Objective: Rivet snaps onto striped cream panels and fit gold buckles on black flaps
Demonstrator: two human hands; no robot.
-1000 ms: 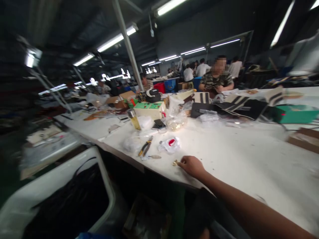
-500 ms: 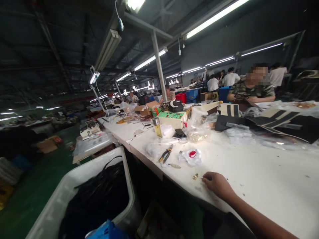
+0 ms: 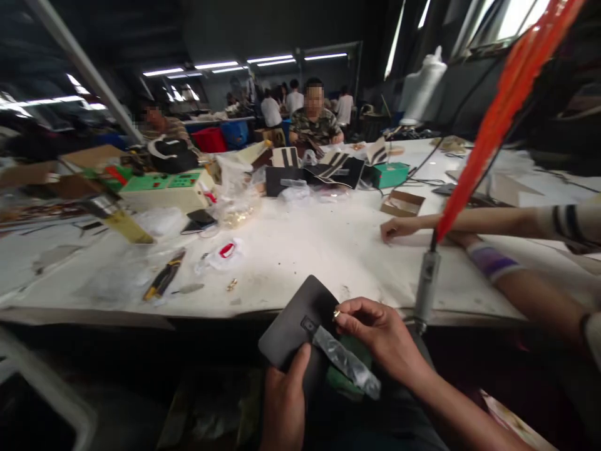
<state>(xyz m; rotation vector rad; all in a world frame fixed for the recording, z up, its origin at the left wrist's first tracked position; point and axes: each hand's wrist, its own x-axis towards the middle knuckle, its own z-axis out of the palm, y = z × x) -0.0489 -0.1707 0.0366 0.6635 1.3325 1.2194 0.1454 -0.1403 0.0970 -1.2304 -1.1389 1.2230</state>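
My left hand (image 3: 286,388) grips a dark flat panel (image 3: 293,326) by its lower edge, thumb on top. Across the panel's right side runs a strip wrapped in clear plastic (image 3: 347,363), starting at a small dark tab. Between the thumb and fingers of my right hand (image 3: 375,329) is a small gold metal piece (image 3: 336,314), held just off the panel's right edge. More small gold pieces (image 3: 231,285) lie on the white table (image 3: 263,250). Yellow-and-black pliers (image 3: 164,275) rest farther left, near a red ring on white wrapping (image 3: 226,251).
Another person's forearms reach in from the right, a hand (image 3: 399,229) on the table. A red cord with a metal tool (image 3: 427,288) hangs right of my right hand. A green-topped machine (image 3: 164,188), plastic bags and a small open box (image 3: 402,203) stand farther back.
The view has swung right. My right hand has left the tabletop with a gold piece and is now beside the panel. My left hand and the panel have come into view.
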